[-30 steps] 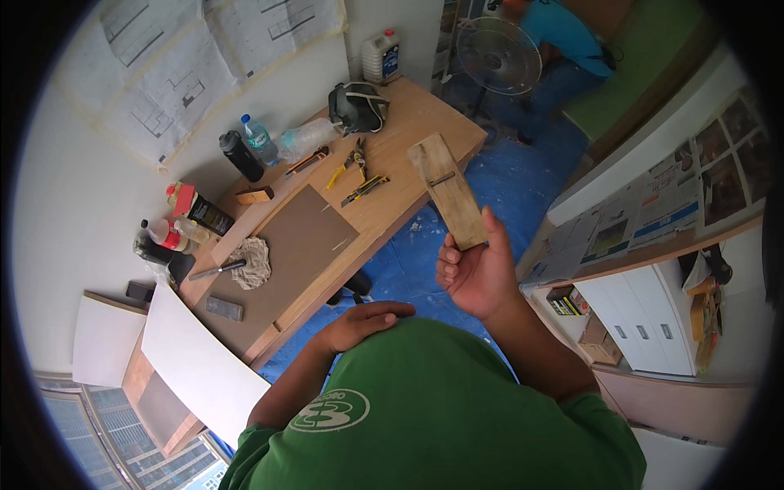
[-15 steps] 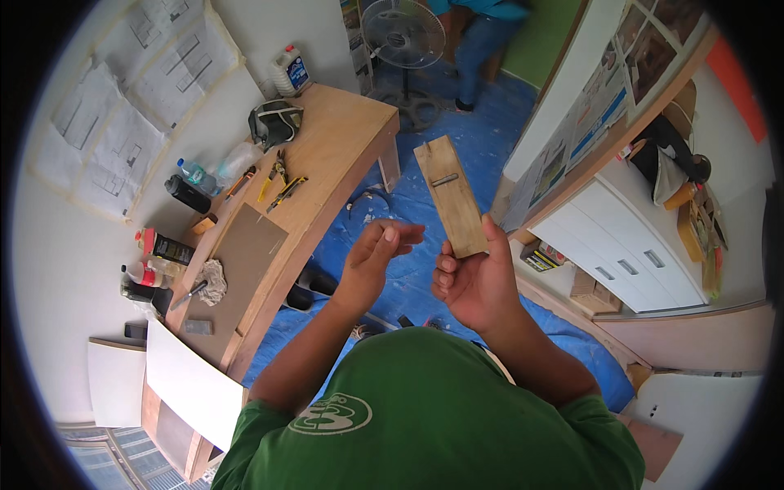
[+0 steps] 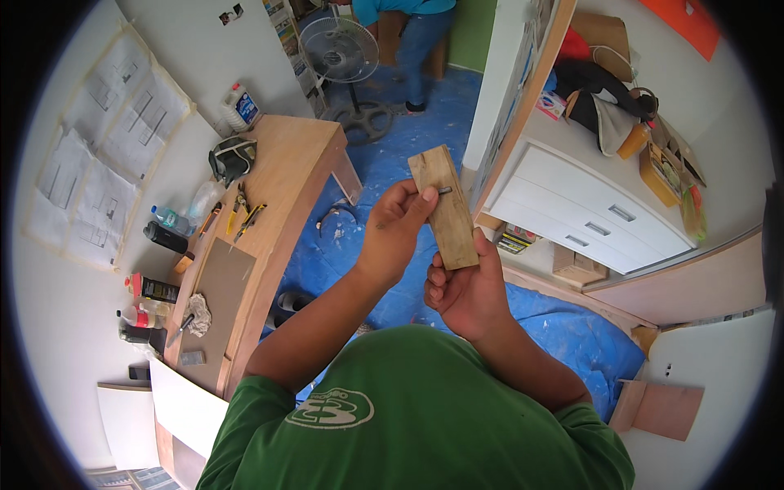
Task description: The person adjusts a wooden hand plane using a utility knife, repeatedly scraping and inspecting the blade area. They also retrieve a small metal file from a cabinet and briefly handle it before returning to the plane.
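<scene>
A flat, worn wooden block (image 3: 451,214) is held up in front of my chest, tilted with its top leaning left. A short grey metal rod (image 3: 445,190) lies across its upper half, partly covered by my thumb. My left hand (image 3: 393,228) grips the block's left edge, thumb on the face beside the rod and fingers mostly hidden. My right hand (image 3: 468,296) holds the lower end, thumb along the right edge and fingers curled at the bottom. I cannot tell whether the rod is loose or fixed.
A wooden workbench (image 3: 286,171) on the left carries pliers (image 3: 238,208), a rag (image 3: 198,314), bottles and a mask (image 3: 232,158). Blue sheeting (image 3: 392,118) covers the floor. A standing fan (image 3: 339,53) and another person (image 3: 420,49) are beyond. White drawers (image 3: 588,212) stand right.
My left hand has moved up and right from beside the block and taken hold of it at the rod. My right hand keeps its grip. The view has shifted rightward.
</scene>
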Action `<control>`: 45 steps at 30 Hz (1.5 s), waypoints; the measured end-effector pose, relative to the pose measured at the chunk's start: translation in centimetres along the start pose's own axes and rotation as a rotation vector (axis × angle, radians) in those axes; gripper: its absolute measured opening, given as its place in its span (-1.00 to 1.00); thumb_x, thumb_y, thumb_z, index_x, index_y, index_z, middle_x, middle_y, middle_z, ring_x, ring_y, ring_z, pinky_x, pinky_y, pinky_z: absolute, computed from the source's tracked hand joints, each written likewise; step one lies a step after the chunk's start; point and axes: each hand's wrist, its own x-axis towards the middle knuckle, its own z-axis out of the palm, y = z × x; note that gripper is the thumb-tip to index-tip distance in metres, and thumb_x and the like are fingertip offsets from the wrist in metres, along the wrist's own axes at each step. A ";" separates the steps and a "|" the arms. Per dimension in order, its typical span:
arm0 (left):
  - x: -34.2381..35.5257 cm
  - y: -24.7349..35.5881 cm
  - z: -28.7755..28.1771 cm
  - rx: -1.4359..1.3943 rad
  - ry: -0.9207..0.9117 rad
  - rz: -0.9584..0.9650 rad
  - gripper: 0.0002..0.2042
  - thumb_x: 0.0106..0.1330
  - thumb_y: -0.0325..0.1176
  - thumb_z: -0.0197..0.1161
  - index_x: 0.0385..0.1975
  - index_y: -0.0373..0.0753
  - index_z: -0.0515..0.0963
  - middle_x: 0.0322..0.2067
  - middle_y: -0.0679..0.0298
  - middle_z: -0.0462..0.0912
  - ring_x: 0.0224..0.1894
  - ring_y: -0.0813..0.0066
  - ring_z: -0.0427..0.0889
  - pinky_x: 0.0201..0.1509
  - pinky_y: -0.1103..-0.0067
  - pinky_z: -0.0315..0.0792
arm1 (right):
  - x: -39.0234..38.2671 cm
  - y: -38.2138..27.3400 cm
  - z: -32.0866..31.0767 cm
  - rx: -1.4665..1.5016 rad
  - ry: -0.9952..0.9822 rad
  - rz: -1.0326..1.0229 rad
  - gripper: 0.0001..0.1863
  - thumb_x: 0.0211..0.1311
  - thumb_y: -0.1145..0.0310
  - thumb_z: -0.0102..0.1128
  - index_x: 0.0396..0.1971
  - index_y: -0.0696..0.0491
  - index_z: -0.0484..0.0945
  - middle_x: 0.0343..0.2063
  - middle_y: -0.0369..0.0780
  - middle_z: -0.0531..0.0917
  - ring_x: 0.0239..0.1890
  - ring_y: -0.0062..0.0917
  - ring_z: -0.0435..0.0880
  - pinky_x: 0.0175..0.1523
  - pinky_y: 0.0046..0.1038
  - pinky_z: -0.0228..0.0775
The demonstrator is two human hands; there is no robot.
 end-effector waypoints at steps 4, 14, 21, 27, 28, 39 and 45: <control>-0.4 0.0 1.3 0.054 0.048 0.014 -0.65 0.49 -0.26 0.31 0.07 -0.41 0.51 -0.13 0.19 0.72 -0.02 0.53 0.64 0.19 0.51 0.48 | -0.7 -0.3 -0.7 -0.012 0.033 -0.008 -0.26 0.26 -0.45 0.02 -0.34 0.06 0.61 -0.59 -0.26 0.55 -0.52 -0.41 0.48 -0.36 -0.40 0.29; -3.0 0.5 1.4 0.169 0.043 0.256 -0.57 0.40 -0.33 0.41 0.13 -0.43 0.48 -0.08 0.10 0.75 0.00 0.47 0.69 0.16 0.48 0.54 | -1.1 0.4 -0.7 -0.001 -0.059 0.012 -0.24 0.27 -0.49 -0.04 -0.37 0.03 0.59 -0.59 -0.27 0.52 -0.54 -0.45 0.46 -0.38 -0.42 0.28; -4.5 1.1 0.4 0.372 0.086 0.393 -0.48 0.30 -0.32 0.51 0.15 -0.42 0.48 -0.08 0.05 0.75 0.02 0.38 0.71 0.18 0.46 0.53 | -0.7 1.3 -0.3 0.042 -0.153 0.061 -0.25 0.31 -0.46 -0.05 -0.38 0.04 0.59 -0.62 -0.26 0.56 -0.55 -0.41 0.51 -0.38 -0.40 0.31; -4.7 1.2 0.0 0.377 0.102 0.377 -0.49 0.27 -0.32 0.52 0.14 -0.42 0.49 -0.09 0.06 0.76 -0.01 0.40 0.73 0.15 0.46 0.55 | -0.5 1.7 -0.4 0.046 -0.173 0.083 -0.25 0.31 -0.46 -0.03 -0.37 0.05 0.59 -0.60 -0.26 0.56 -0.54 -0.43 0.50 -0.37 -0.41 0.32; -4.7 1.1 0.0 0.369 0.108 0.368 -0.49 0.27 -0.33 0.52 0.14 -0.42 0.50 -0.09 0.07 0.76 -0.01 0.40 0.73 0.15 0.46 0.56 | -0.6 1.7 -0.4 0.050 -0.179 0.084 -0.26 0.31 -0.46 -0.02 -0.36 0.05 0.60 -0.59 -0.26 0.56 -0.54 -0.43 0.50 -0.36 -0.41 0.33; -4.5 -1.9 -2.7 0.089 -0.108 0.144 -0.17 0.39 -0.19 0.39 0.49 -0.40 0.04 0.34 -0.05 0.42 0.27 0.23 0.54 0.35 0.31 0.40 | 0.1 1.2 -1.9 -0.092 -0.201 -0.037 -0.41 0.37 -0.29 0.17 -0.17 0.03 0.59 -0.42 -0.30 0.62 -0.40 -0.51 0.58 -0.25 -0.44 0.38; -6.3 -3.3 -10.8 0.076 0.228 0.060 -0.31 0.58 0.06 0.04 0.47 -0.38 0.15 0.36 -0.03 0.42 0.24 0.16 0.57 0.29 0.29 0.44 | 2.6 -1.4 -4.7 -0.678 -0.032 -0.274 -0.57 0.33 0.00 0.40 -0.18 0.10 0.59 -0.37 -0.32 0.64 -0.34 -0.61 0.61 -0.20 -0.47 0.45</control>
